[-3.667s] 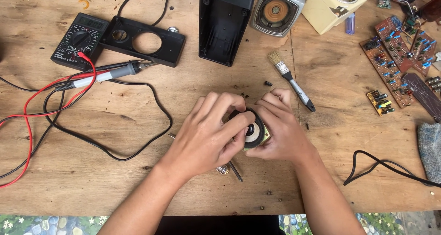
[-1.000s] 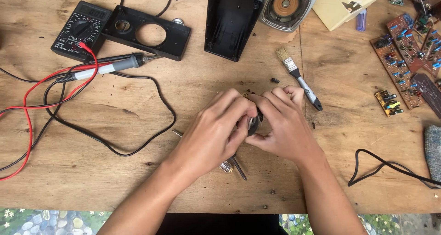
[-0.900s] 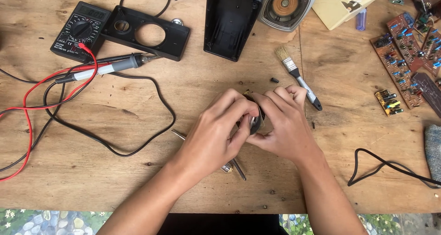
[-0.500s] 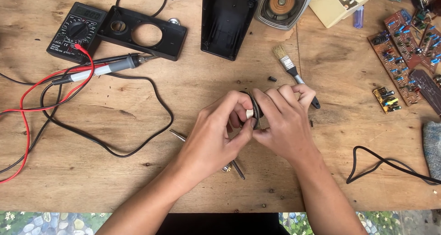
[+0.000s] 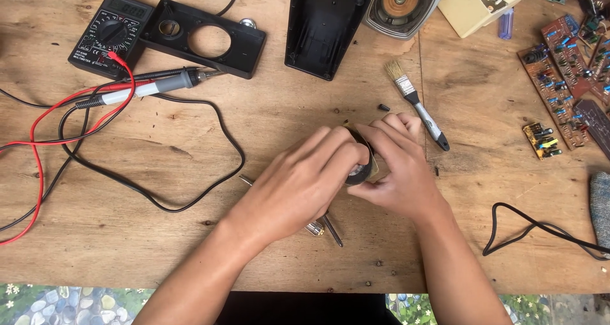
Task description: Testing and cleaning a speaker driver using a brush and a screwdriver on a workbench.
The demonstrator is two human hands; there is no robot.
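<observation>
Left hand: the left hand [image 5: 298,185] sits at the centre of the frame, fingers curled closed over a small round black part [image 5: 359,169], thumb on its near edge.
Right hand: the right hand [image 5: 400,172] cups the same part from the other side, fingers bent round it and meeting the left hand's fingertips.
Round part: held between both hands just above the counter [image 5: 159,236]; mostly hidden by fingers, only a dark rim and a brownish edge show.
Under the hands: a screwdriver [image 5: 324,223] lies on the wood, its shaft poking out below the left hand.
Right of the hands: a small paintbrush [image 5: 416,102] lies aslant just beside the right fingers; a tiny black piece [image 5: 384,108] rests near its bristles.
Upper centre: a black casing [image 5: 324,26] and a round speaker [image 5: 400,1].
Upper left: a multimeter [image 5: 111,33], a black panel with holes [image 5: 203,39], a soldering iron [image 5: 152,87] among red and black leads.
Right edge: circuit boards [image 5: 565,64]; a black cable [image 5: 534,226] loops at lower right.
</observation>
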